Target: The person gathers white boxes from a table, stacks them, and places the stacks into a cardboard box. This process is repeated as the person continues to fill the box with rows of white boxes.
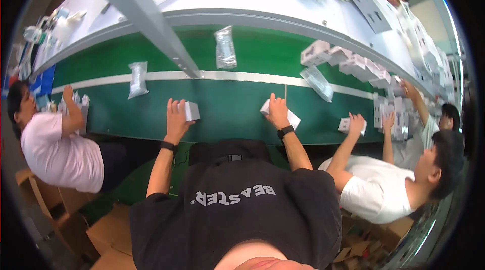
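On the green work surface (230,98), my left hand (176,121) is closed round a small white box (192,111), which stands at its right side. My right hand (278,112) grips another white box (264,107), most of it hidden behind the fingers. Right beside that hand, a flat white piece (293,120) pokes out; I cannot tell whether it belongs to the same box. Both wrists wear black bands. Beyond the hands lie clear plastic bags with pale contents: one bag (137,81) at left, another bag (225,47) at centre, a third bag (317,84) at right.
A grey metal post (146,22) and a shelf edge (252,16) cross above the far side. White boxes (353,65) are lined up at the far right. A co-worker at right handles a small white box (345,125); another person works at left. Cardboard cartons (113,229) stand below.
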